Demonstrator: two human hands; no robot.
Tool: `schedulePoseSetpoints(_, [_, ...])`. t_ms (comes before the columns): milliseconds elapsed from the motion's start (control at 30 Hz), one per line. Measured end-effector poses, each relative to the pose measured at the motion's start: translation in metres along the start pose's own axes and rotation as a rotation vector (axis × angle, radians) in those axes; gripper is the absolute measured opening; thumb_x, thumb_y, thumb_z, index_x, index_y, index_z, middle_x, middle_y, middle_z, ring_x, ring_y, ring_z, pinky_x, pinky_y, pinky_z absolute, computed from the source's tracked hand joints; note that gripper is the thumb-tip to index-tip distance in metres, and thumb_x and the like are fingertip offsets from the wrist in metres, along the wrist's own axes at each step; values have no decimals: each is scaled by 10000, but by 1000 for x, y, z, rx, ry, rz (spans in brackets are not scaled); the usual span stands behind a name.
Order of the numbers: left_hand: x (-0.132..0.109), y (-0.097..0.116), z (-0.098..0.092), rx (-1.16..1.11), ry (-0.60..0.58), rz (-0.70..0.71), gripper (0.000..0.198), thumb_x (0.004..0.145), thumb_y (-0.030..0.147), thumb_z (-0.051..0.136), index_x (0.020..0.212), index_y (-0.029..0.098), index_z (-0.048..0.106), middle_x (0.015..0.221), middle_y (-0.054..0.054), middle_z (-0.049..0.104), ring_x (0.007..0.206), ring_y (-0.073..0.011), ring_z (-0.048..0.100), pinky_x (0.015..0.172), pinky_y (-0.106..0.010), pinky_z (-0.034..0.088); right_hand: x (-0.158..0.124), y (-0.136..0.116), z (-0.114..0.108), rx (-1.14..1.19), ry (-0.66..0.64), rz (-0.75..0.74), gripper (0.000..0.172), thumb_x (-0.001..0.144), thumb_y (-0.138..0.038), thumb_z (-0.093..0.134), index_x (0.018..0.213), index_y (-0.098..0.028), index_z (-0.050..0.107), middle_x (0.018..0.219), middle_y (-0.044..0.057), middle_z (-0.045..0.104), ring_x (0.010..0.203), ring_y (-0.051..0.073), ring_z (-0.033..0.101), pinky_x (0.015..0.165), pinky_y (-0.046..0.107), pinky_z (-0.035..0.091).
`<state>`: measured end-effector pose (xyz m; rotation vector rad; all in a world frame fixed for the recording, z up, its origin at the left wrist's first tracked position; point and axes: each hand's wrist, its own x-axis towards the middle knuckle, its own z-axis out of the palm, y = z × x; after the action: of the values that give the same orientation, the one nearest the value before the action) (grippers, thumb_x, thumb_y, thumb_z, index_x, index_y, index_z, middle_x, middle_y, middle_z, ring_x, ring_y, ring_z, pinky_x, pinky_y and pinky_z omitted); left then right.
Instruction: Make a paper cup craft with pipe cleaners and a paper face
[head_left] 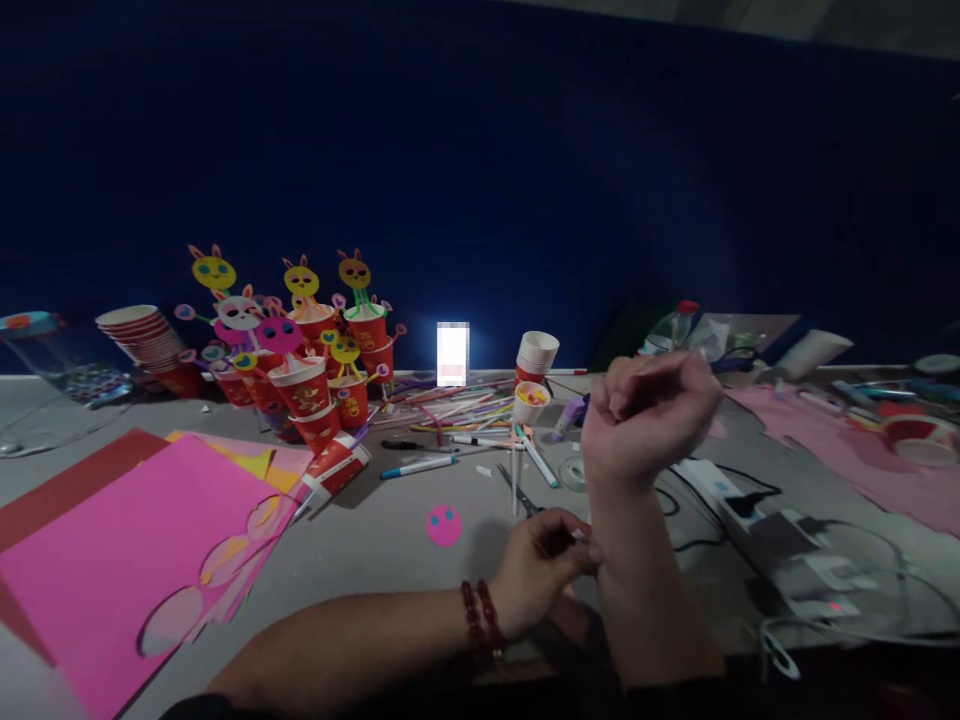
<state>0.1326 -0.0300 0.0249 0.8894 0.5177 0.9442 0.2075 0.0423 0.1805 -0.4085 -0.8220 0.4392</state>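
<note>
Left hand (541, 565) rests beside scissors (520, 495) — right hand (649, 412) raised; fisted.

My feed is dim and bluish, the wall (480, 150) behind almost black. A small white panel (452, 353) glares, blown out, at the back of the grey table (390, 530). The raised right hand (649, 410) is smeared by motion blur. The picture bows and softens toward the corners.
</note>
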Motion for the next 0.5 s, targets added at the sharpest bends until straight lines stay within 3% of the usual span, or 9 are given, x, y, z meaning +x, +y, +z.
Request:
schedulePoseSetpoints(200, [6, 14, -15, 206, -159, 13, 499, 713, 605, 732, 763, 112, 685, 695, -38, 636, 606, -122, 585, 635, -256, 484, 0, 8, -9, 349, -4, 588, 347, 898, -293, 544, 571, -203, 470, 381, -103, 309, 333, 62, 199, 306, 156, 204])
schedulePoseSetpoints(300, [2, 26, -36, 262, -118, -17, 472, 793, 566, 663, 873, 103, 706, 659, -31, 625, 573, -114, 560, 592, -235, 473, -1, 17, -21, 343, -100, 722, 313, 884, -300, 580, 598, -199, 506, 400, -96, 360, 338, 58, 228, 314, 154, 221])
schedulePoseSetpoints(333, [-2, 33, -48, 295, -101, -16, 420, 827, 510, 645, 921, 105, 708, 660, -27, 619, 571, -112, 550, 571, -223, 459, -2, 20, -28, 288, -146, 724, 289, 875, -317, 596, 621, -199, 528, 412, -92, 384, 341, 59, 242, 317, 156, 223])
schedulePoseSetpoints(433, [-21, 69, -96, 761, -64, 95, 304, 932, 357, 491, 1022, 153, 698, 777, -42, 626, 650, -132, 564, 596, -230, 470, -6, 33, -61, -126, -348, 658, 228, 848, -382, 637, 712, -201, 606, 470, -70, 493, 367, 67, 320, 339, 167, 210])
schedulePoseSetpoints(500, [-35, 98, -131, 1116, -18, 287, 277, 941, 257, 453, 1073, 181, 686, 916, -69, 631, 796, -164, 591, 744, -284, 492, -9, 43, -88, -564, -642, 634, 205, 832, -377, 659, 746, -191, 651, 552, -40, 588, 416, 77, 393, 392, 185, 264])
